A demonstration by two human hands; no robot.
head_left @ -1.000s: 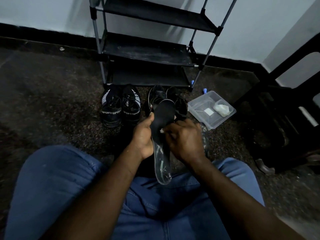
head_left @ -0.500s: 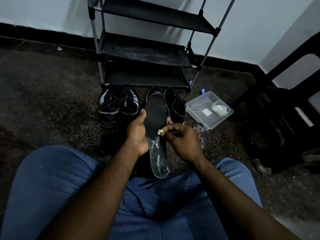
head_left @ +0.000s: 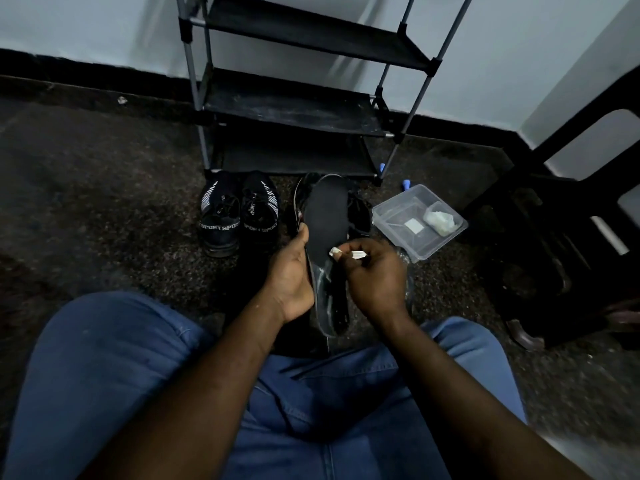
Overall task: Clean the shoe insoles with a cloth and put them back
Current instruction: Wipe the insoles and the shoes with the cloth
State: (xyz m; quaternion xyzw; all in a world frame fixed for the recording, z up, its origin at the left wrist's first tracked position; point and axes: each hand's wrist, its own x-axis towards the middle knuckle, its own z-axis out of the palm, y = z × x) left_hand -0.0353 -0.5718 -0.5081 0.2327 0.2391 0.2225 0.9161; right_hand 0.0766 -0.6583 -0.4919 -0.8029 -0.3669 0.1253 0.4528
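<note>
A long black insole [head_left: 327, 216] with a glossy heel end stands upright between my knees. My left hand [head_left: 292, 275] grips its left edge, thumb along the side. My right hand [head_left: 375, 271] pinches a small white cloth [head_left: 335, 251] and holds it against the insole's right edge near the middle. Behind the insole lies a pair of black shoes [head_left: 356, 213], mostly hidden by it. A second pair of black shoes [head_left: 239, 213] with white "SPORT" lettering stands on the floor to the left.
A black shoe rack [head_left: 294, 109] with metal poles stands against the wall ahead. A clear plastic tray [head_left: 394, 220] holding a white wad lies on the floor to the right. Dark furniture [head_left: 554, 237] fills the right side. Speckled dark floor all around.
The insole has straightened and risen, its toe now farther up. My right hand shifted from the insole's face to its right edge with the cloth.
</note>
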